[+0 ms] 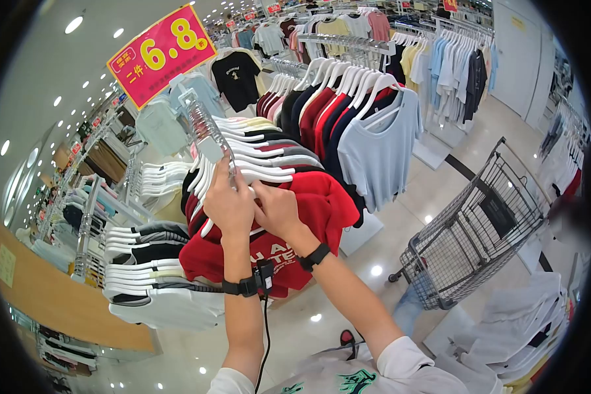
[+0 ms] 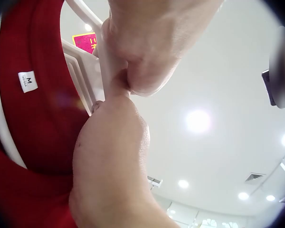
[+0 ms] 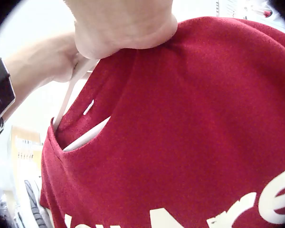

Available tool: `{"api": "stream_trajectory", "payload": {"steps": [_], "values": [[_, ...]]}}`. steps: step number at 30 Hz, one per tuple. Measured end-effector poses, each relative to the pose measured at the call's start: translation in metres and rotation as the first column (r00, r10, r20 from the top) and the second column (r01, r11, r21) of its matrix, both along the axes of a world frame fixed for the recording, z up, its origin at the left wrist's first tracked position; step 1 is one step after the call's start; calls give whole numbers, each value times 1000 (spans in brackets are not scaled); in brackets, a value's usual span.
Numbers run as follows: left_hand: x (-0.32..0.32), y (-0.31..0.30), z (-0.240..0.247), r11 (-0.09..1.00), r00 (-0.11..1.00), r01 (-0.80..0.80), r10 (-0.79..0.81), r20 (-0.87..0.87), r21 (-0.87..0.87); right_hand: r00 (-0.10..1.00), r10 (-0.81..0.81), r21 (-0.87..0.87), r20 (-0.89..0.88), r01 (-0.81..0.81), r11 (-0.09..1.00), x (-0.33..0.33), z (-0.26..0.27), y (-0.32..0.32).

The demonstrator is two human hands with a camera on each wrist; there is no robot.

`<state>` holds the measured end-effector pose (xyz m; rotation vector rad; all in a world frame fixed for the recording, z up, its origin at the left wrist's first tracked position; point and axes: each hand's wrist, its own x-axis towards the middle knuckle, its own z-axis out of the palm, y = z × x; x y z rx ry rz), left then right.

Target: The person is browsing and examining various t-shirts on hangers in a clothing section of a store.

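Note:
A red T-shirt (image 1: 325,197) with white lettering hangs at the near end of a rack on a white hanger (image 2: 85,78). My left hand (image 1: 228,207) grips the hanger near its top, fingers reaching up to the end of the metal rail (image 1: 210,134). Close beside it, my right hand (image 1: 276,209) holds the same hanger where its arm meets the shirt's neckline. The shirt's open neck and a white size label marked M (image 2: 28,81) show in the left wrist view. Seen from the right wrist, the shirt front (image 3: 180,128) hangs below my hand; its palm hides the fingertips.
Behind the red shirt, more garments on white hangers (image 1: 262,157) crowd the rail. A pink price sign (image 1: 161,56) stands above it. To the right are a light blue top (image 1: 381,144) on another rack and a shopping cart (image 1: 473,223). White shirts (image 1: 171,305) hang low left.

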<state>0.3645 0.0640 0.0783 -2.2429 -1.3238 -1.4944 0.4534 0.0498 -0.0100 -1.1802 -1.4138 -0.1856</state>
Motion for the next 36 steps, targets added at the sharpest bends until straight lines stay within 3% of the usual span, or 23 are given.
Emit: {"api": "stream_trajectory", "payload": {"steps": [28,35,36], "values": [[6,9,-11,997,992,34,-41,116,63,997,73,93,-13,-72,993,14,-3,20],[3,15,-15,997,995,14,-22,100,75,997,77,30,-8,-77,997,16,-7,21],[3,14,-15,998,995,18,-23,97,55,993,112,-52,-26,-113,992,18,-2,13]]}}
